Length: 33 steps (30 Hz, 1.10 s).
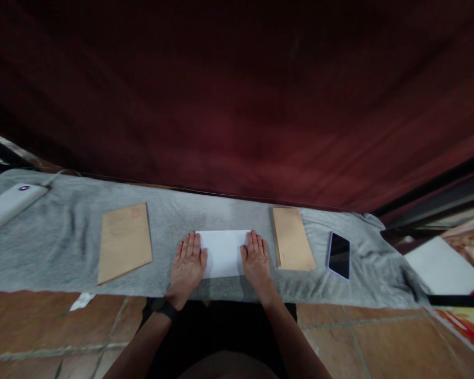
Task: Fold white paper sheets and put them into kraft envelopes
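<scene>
A white sheet of paper (224, 253) lies flat on the grey cloth in front of me. My left hand (188, 261) rests palm down over its left edge, fingers stretched out and pointing away. Over the right edge, my right hand (256, 259) lies flat in the same way, its thumb on the paper. To the left is a brown envelope (125, 241), perhaps more than one. Close by my right hand sits a stack of brown envelopes (293, 239). The parts of the sheet under my hands are hidden.
A phone (338, 256) with a dark screen lies on the grey cloth (363, 284) at the right. At the far left is a white device with a cable (13, 204). A dark red curtain (237, 131) hangs behind. A white scrap (82, 301) is on the tiled floor.
</scene>
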Each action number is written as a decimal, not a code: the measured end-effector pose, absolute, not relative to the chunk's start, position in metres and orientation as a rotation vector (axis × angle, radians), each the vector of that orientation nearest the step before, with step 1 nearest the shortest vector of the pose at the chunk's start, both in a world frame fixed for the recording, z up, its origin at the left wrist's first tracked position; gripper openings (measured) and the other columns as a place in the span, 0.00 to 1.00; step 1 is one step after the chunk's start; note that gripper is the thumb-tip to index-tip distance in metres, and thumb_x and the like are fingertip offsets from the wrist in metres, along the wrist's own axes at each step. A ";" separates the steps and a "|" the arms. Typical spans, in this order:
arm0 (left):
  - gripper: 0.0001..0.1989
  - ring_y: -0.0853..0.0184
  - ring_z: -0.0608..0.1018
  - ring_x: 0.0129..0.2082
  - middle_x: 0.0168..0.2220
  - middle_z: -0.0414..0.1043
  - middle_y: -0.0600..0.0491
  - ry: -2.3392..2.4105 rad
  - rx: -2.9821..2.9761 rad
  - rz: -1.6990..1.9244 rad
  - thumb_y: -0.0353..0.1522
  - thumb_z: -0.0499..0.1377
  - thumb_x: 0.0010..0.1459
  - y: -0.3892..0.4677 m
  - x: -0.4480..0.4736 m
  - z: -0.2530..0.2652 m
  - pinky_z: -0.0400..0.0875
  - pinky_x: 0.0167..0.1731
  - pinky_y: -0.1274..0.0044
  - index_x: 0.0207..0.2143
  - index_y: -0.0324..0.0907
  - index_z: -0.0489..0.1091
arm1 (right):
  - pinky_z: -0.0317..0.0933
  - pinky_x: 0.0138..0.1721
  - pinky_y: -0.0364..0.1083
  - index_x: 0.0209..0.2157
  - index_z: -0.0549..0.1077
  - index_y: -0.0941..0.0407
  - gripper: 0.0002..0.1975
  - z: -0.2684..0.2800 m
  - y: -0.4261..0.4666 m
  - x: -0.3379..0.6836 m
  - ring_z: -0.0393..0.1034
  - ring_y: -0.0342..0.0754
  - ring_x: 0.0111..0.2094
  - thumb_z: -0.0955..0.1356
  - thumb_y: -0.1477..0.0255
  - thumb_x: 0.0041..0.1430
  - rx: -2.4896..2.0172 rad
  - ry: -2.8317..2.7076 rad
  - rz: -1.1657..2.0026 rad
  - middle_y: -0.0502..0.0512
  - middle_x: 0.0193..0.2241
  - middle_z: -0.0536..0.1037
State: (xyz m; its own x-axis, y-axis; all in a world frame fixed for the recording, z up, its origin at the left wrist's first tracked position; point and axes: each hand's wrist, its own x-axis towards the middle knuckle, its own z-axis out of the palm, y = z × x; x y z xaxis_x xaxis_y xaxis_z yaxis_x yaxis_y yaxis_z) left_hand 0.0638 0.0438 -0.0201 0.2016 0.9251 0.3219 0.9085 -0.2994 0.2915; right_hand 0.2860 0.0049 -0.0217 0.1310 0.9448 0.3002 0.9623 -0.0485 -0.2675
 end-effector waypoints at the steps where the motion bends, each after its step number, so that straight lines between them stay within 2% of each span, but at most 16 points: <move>1: 0.31 0.48 0.58 0.70 0.68 0.55 0.33 1.831 2.413 0.717 0.37 0.43 0.69 0.040 0.066 -0.018 0.53 0.66 0.53 0.68 0.27 0.55 | 0.50 0.66 0.60 0.67 0.58 0.67 0.26 -0.020 0.002 0.284 0.56 0.58 0.67 0.57 0.70 0.73 -2.019 -1.827 -0.063 0.70 0.66 0.62; 3: 0.31 0.50 0.57 0.70 0.69 0.54 0.36 1.746 2.467 0.744 0.37 0.44 0.69 0.028 0.072 -0.014 0.53 0.67 0.55 0.70 0.30 0.52 | 0.50 0.66 0.60 0.68 0.57 0.67 0.26 -0.018 -0.008 0.278 0.54 0.57 0.68 0.57 0.71 0.73 -1.986 -1.843 -0.054 0.69 0.67 0.61; 6: 0.30 0.57 0.58 0.70 0.70 0.55 0.42 1.501 2.599 0.676 0.35 0.44 0.70 0.004 0.084 -0.014 0.55 0.68 0.61 0.71 0.35 0.50 | 0.49 0.68 0.57 0.69 0.56 0.61 0.27 -0.017 -0.029 0.262 0.50 0.54 0.70 0.58 0.70 0.73 -1.850 -1.985 0.009 0.61 0.69 0.59; 10: 0.29 0.59 0.60 0.69 0.69 0.57 0.43 1.385 2.709 0.598 0.35 0.46 0.70 -0.022 0.089 -0.025 0.59 0.66 0.63 0.71 0.36 0.50 | 0.48 0.68 0.55 0.69 0.57 0.55 0.26 -0.021 -0.053 0.248 0.52 0.51 0.69 0.59 0.68 0.73 -1.780 -2.072 0.046 0.55 0.69 0.59; 21: 0.33 0.53 0.63 0.68 0.68 0.59 0.37 1.593 2.722 0.699 0.43 0.46 0.70 -0.030 0.050 -0.032 0.58 0.65 0.60 0.71 0.35 0.49 | 0.55 0.63 0.58 0.68 0.59 0.62 0.26 -0.028 -0.065 0.286 0.59 0.58 0.65 0.59 0.67 0.73 -1.936 -1.873 -0.138 0.66 0.66 0.64; 27: 0.34 0.51 0.63 0.67 0.68 0.58 0.35 1.681 2.662 0.665 0.44 0.46 0.70 -0.034 0.050 -0.033 0.59 0.64 0.58 0.70 0.33 0.51 | 0.64 0.53 0.56 0.62 0.67 0.57 0.22 -0.020 -0.055 0.295 0.71 0.57 0.50 0.60 0.71 0.69 -2.038 -1.694 -0.026 0.65 0.53 0.75; 33: 0.33 0.51 0.64 0.67 0.67 0.60 0.35 1.703 2.619 0.628 0.45 0.45 0.69 -0.033 0.052 -0.028 0.59 0.65 0.57 0.69 0.32 0.55 | 0.68 0.44 0.50 0.57 0.70 0.58 0.19 -0.016 -0.044 0.293 0.75 0.54 0.41 0.62 0.72 0.66 -2.128 -1.594 0.055 0.62 0.42 0.77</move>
State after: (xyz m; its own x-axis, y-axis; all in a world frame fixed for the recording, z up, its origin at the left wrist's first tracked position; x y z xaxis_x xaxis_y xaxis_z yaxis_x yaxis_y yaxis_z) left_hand 0.0522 -0.0333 -0.0284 0.3513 0.8692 0.3480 0.8870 -0.4279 0.1734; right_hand 0.2932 -0.0440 -0.0157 0.3214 0.9143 0.2466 0.8951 -0.2084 -0.3941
